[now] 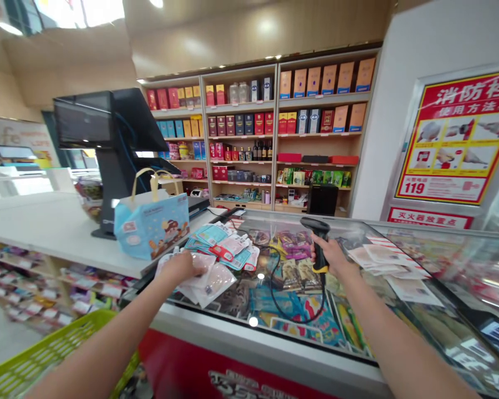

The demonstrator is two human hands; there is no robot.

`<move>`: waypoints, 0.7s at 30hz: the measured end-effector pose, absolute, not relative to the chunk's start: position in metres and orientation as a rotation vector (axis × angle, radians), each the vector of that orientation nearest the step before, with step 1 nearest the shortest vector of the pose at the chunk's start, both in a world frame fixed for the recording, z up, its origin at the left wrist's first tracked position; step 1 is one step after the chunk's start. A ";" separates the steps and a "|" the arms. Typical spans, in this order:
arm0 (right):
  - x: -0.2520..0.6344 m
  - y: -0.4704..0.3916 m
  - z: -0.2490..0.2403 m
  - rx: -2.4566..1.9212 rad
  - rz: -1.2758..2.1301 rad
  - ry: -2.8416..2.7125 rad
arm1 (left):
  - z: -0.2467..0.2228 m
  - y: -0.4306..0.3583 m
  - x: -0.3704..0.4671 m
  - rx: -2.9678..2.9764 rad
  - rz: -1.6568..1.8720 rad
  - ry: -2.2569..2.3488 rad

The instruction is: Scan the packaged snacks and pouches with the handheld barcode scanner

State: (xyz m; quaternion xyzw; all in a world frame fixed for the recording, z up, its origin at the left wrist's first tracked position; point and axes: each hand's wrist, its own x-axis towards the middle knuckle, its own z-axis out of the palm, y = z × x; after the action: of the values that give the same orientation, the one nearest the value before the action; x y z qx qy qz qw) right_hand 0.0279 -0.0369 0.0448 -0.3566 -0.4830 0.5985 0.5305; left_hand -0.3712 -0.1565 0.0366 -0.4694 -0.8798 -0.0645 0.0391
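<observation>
My right hand (330,255) is wrapped round the handle of a black barcode scanner (316,224) with a yellow trim, held above the glass-topped case. Its black cable loops down over the glass. My left hand (183,267) has its fingers closed on the edge of a clear plastic packet (216,281) at the case's left end. Just behind it lies a pile of blue and red packets (228,244). A light blue paper bag (153,224) with a cartoon print stands left of the pile. To the right, several pale flat packets (382,257) lie on the glass.
A black monitor (103,122) stands on the white counter (37,213) at left. A green basket (62,343) is at the lower left. Shelves (243,111) of boxes and bottles line the back, beside a red and yellow poster (457,138).
</observation>
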 end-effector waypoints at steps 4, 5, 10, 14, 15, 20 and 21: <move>-0.008 -0.040 0.040 -0.805 1.485 -1.189 | 0.039 -0.161 -0.366 -1.411 -0.250 -2.688; -0.013 -0.041 0.037 -0.804 1.491 -1.200 | 0.040 -0.161 -0.366 -1.395 -0.277 -2.680; -0.015 -0.042 0.017 -0.834 1.536 -1.249 | 0.039 -0.166 -0.377 -1.451 -0.635 -2.711; -0.009 -0.042 0.013 -0.847 1.550 -1.227 | 0.033 -0.163 -0.374 -1.599 -1.595 -2.551; -0.008 -0.043 0.014 -0.845 1.551 -1.230 | 0.033 -0.156 -0.367 -1.606 -1.836 -2.445; -0.012 -0.048 0.020 -0.832 1.531 -1.333 | 0.042 -0.085 -0.299 -1.451 -2.241 -2.119; -0.012 -0.049 0.021 -0.829 1.532 -1.357 | 0.042 -0.066 -0.283 -1.430 -2.250 -2.113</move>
State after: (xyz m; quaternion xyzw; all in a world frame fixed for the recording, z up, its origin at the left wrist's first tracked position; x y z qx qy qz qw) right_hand -0.0123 -0.0487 0.0210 -0.3353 -0.5489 0.6196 0.4498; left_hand -0.2825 -0.0663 0.0423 -0.4169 -0.6158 -0.6558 -0.1300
